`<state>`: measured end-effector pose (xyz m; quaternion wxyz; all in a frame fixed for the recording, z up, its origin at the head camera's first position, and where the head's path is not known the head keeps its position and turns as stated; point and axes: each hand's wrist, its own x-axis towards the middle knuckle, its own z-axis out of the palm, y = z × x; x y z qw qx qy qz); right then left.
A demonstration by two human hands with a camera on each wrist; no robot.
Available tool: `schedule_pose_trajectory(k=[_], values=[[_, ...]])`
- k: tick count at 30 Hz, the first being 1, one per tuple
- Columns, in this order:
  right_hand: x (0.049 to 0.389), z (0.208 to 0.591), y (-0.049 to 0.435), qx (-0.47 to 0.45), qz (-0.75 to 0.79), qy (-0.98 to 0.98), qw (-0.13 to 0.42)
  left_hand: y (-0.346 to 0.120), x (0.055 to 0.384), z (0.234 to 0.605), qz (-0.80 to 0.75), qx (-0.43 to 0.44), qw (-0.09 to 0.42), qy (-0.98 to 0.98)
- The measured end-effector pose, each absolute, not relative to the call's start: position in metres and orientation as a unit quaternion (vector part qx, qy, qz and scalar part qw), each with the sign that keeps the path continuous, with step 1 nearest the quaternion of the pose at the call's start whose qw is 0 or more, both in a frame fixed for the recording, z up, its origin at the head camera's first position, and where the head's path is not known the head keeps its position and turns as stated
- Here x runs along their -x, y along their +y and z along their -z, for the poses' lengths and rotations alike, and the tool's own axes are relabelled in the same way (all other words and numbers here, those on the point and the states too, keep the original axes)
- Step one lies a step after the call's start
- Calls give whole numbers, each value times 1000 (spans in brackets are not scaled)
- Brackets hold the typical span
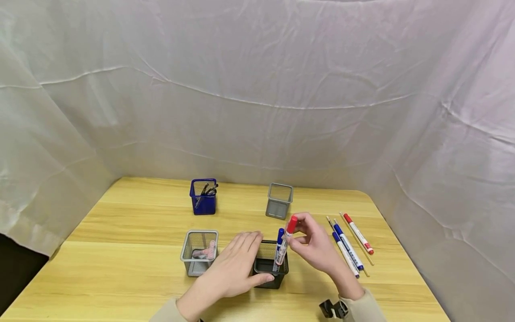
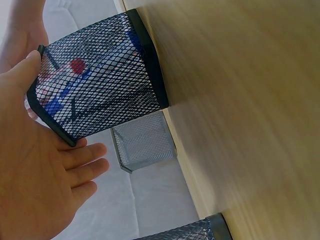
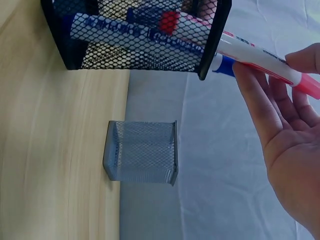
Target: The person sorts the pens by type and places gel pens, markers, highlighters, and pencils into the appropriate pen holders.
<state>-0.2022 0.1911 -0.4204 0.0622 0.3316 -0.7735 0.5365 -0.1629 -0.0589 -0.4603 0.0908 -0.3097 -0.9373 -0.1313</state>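
Observation:
My right hand (image 1: 318, 246) pinches a red-capped white marker (image 1: 283, 248) between thumb and fingers. Its cap points up, and in the right wrist view its lower end shows through the mesh of a black pen holder (image 1: 270, 281). A blue marker (image 1: 280, 237) leans inside that same holder, cap upward. My left hand (image 1: 235, 268) lies against the holder's left side with fingers stretched out, the thumb along the near rim. From the left wrist view, the thumb (image 2: 25, 70) touches the rim and the other fingers extend beside the mesh.
A silver mesh holder (image 1: 189, 264) with pink items stands left of my left hand. Behind are a blue holder (image 1: 204, 206) with black pens and a grey holder (image 1: 277, 209). To the right lie blue markers (image 1: 349, 247), a red marker (image 1: 359, 233) and thin sticks (image 1: 356, 237).

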Motion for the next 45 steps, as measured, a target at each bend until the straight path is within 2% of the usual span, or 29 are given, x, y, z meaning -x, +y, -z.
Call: schedule_pose_trajectory(k=[11, 28, 45], values=[[207, 422, 197, -317, -466, -826, 10, -59, 162, 459, 129, 310, 91, -937], [215, 434, 195, -345, -387, -855, -14, -58, 161, 457, 125, 309, 84, -939], [213, 432, 192, -324, -391, -861, 7, -58, 162, 458, 124, 312, 92, -937]])
